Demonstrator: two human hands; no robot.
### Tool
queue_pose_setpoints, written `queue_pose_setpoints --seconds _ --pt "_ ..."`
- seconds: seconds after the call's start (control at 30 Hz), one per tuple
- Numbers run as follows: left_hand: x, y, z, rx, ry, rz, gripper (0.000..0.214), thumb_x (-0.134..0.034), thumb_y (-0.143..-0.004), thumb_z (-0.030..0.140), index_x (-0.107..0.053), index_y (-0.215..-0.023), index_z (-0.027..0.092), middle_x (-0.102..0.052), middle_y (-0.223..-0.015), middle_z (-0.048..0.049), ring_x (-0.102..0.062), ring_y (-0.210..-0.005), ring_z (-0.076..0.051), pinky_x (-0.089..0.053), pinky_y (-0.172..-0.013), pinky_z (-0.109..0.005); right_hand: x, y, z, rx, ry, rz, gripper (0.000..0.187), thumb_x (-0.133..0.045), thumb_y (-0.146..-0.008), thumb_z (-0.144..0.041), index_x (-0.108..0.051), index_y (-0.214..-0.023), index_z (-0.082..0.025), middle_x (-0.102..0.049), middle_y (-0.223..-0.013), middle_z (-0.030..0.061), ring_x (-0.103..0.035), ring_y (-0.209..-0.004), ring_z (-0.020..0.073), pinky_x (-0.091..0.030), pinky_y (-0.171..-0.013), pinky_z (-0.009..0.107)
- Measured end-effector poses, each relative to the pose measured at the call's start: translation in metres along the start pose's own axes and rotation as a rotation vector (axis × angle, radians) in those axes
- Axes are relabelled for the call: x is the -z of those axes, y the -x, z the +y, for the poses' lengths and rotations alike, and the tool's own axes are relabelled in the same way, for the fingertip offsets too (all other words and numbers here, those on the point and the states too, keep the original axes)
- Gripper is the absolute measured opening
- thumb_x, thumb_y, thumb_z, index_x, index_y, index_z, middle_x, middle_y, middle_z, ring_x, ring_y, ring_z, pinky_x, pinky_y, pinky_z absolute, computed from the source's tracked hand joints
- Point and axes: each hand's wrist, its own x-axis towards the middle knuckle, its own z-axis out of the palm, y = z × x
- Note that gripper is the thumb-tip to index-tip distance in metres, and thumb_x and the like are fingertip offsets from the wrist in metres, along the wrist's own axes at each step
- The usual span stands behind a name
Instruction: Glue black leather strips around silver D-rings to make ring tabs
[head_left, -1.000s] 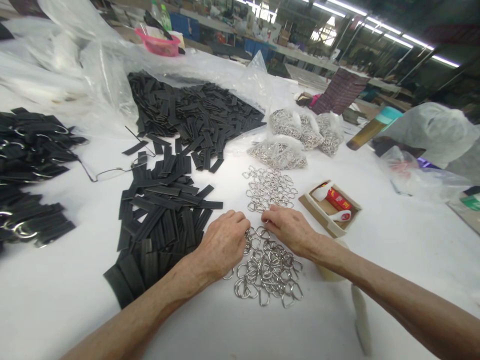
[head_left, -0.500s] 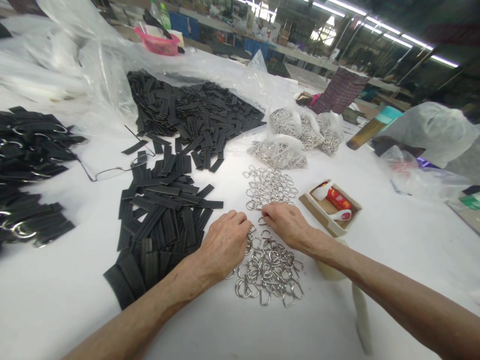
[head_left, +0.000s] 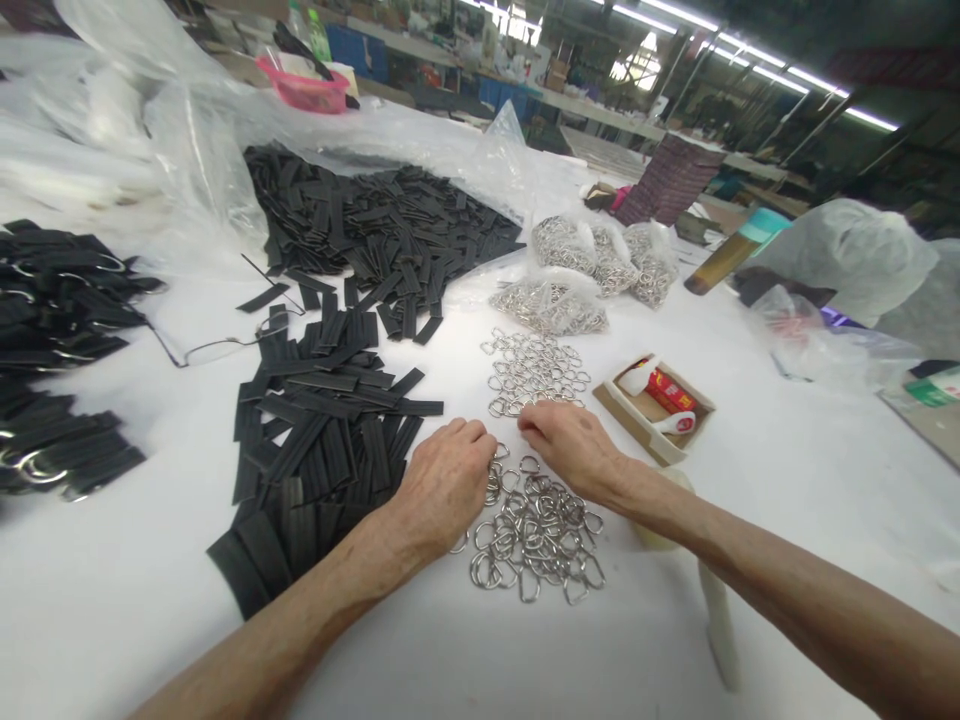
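D-rings [head_left: 536, 535] lie in a loose pile on white worktop [head_left: 112, 600], near centre. Left hand [head_left: 442, 485] knuckles up on pile's left edge, fingers curled, grip can't tell. Right hand [head_left: 574, 450] at pile's far edge, fingertips curled down onto rings, pinch unclear. Black strips [head_left: 322, 430] just left of pile; small cardboard box [head_left: 652, 410] to right; bagged rings [head_left: 551, 305] beyond.

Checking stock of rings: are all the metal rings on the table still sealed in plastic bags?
No, many metal rings lie loose on the white table under both hands.
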Motion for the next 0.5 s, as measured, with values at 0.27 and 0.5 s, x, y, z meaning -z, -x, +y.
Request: queue_pose_setpoints --seconds 0.27,0.5 --pt "-0.001 0.001 -0.001 0.027 0.033 0.006 0.021 -0.039 -0.083 0.008 -0.059 -0.085 0.016 -0.062 -0.089 -0.0067 -0.055 -0.087 -0.022 -0.045 -0.076 -0.034 -0.004 -0.007 -0.015 0.140 -0.079 -0.049 0.017 -0.046 -0.087 -0.017 -0.062 -0.081 -0.020 -0.063 -0.086 0.0002 -0.053 -0.076 0.0118 -0.033 -0.063 0.023" --pt "-0.002 0.000 -0.001 0.022 -0.008 -0.011 0.019 -0.042 -0.082 0.008 -0.059 -0.079 0.017 -0.061 -0.089 -0.0066 -0.054 -0.087 -0.022 -0.045 -0.075 -0.033 -0.004 -0.008 -0.005 0.079 0.008 -0.078 0.017 -0.044 -0.086 -0.013 -0.060 -0.082 -0.018 -0.063 -0.085 0.0061 -0.054 -0.072 0.0159 -0.030 -0.058 0.025"
